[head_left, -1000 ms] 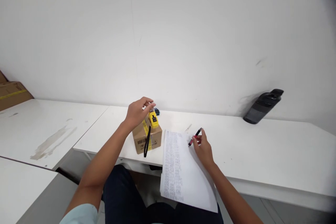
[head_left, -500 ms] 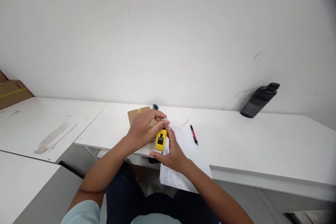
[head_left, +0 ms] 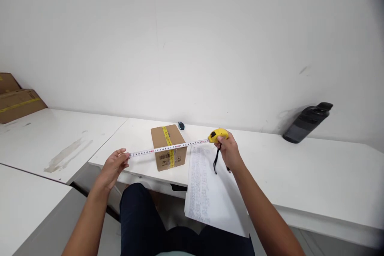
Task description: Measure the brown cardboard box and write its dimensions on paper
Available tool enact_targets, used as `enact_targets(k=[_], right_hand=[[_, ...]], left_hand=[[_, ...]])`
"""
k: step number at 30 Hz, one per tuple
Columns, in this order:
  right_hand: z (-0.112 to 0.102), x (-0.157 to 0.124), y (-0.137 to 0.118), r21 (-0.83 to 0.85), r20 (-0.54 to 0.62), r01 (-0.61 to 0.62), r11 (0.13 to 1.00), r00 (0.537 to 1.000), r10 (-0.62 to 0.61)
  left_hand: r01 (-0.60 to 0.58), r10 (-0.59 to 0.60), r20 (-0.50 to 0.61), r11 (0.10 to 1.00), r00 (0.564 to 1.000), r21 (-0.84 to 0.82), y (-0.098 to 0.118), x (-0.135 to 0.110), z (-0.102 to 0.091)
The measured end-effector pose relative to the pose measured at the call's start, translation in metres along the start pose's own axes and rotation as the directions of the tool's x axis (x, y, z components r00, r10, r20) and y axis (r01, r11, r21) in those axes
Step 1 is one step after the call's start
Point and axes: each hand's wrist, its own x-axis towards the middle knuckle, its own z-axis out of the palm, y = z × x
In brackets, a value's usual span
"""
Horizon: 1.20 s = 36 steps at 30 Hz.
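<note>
My right hand (head_left: pixel 230 150) grips the yellow case of a tape measure (head_left: pixel 221 133), and a black wrist strap dangles below it. The white blade stretches left to my left hand (head_left: pixel 113 166), whose thumb and fingers pinch its free end. Between the hands, the blade passes in front of a small cardboard box (head_left: pixel 170 158) with yellow tape and a printed label, crossing near its top front edge. Whether blade and box touch, I cannot tell. Beneath my right hand lies a printed sheet of paper (head_left: pixel 207 192), overhanging the table's front edge.
A dark bottle (head_left: pixel 306 124) leans against the wall at the right. Behind the box lies a small dark object (head_left: pixel 181 125). Larger cardboard boxes (head_left: pixel 22 104) stand on the far-left table. The white table (head_left: pixel 300 172) has its front edge close to my legs.
My hands have moved apart, left hand leftward and right hand rightward, and the blade is now drawn out of the case. The cardboard box is uncovered; the red pen is no longer visible.
</note>
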Motion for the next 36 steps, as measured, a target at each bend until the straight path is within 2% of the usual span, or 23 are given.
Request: enact_targets(k=[2,5,8,11,13,17,21,23,24,27,29,30,32,33,36], right_hand=[[-0.001,0.02,0.017,0.015,-0.014,-0.065,0.998,0.998,0.066],[0.014,0.029,0.038,-0.042,0.022,-0.094,0.995,0.995,0.095],[0.041,0.018,0.046,-0.158,0.113,-0.002,0.987,0.993,0.02],[0.068,0.005,0.046,-0.208,0.204,0.061,0.976,0.979,-0.017],[0.076,0.001,0.044,-0.183,0.215,0.06,0.981,0.976,-0.02],[0.069,0.0,0.041,-0.143,0.248,0.023,0.989,0.969,0.014],[0.057,-0.01,0.028,-0.185,0.238,0.064,0.981,0.971,-0.018],[0.055,-0.021,0.016,-0.237,0.185,0.117,0.964,0.98,-0.074],[0.055,-0.029,0.009,-0.266,0.16,0.147,0.953,0.981,-0.106],[0.055,-0.062,-0.008,-0.355,0.087,0.26,0.898,0.966,-0.245],[0.058,-0.089,-0.012,-0.403,0.018,0.346,0.847,0.929,-0.371],[0.062,-0.104,-0.012,-0.424,-0.014,0.383,0.82,0.903,-0.429],[0.073,-0.13,-0.009,-0.472,-0.033,0.44,0.764,0.857,-0.514],[0.08,-0.141,-0.007,-0.5,-0.008,0.465,0.73,0.841,-0.542],[0.099,-0.159,-0.001,-0.595,0.124,0.55,0.586,0.783,-0.609]], left_hand=[[0.016,-0.018,0.034,0.998,0.999,0.068,-0.013,-0.003,-0.008],[-0.01,0.004,0.078,0.997,0.997,0.079,-0.019,-0.004,0.0],[-0.068,0.058,0.092,0.992,0.994,0.11,-0.017,0.003,0.023],[-0.075,0.03,0.212,0.975,0.977,0.209,-0.021,0.011,0.053],[-0.082,0.007,0.264,0.958,0.964,0.275,-0.025,0.014,0.071],[-0.172,0.062,0.257,0.886,0.965,0.432,-0.028,0.015,0.085],[-0.267,0.13,0.248,0.688,0.96,0.675,-0.019,0.014,0.082],[-0.282,0.108,0.278,0.633,0.954,0.721,-0.011,0.015,0.079],[-0.284,0.074,0.312,0.646,0.947,0.709,-0.006,0.018,0.078],[-0.271,0.016,0.426,0.794,0.904,0.545,0.018,0.034,0.076],[-0.295,0.087,0.459,0.866,0.884,0.404,0.04,0.053,0.081],[-0.334,0.146,0.46,0.872,0.876,0.358,0.051,0.064,0.086],[-0.423,0.239,0.462,0.837,0.854,0.349,0.069,0.088,0.102],[-0.447,0.246,0.467,0.805,0.849,0.389,0.074,0.099,0.112],[-0.421,0.154,0.463,0.717,0.873,0.555,0.073,0.126,0.143]])
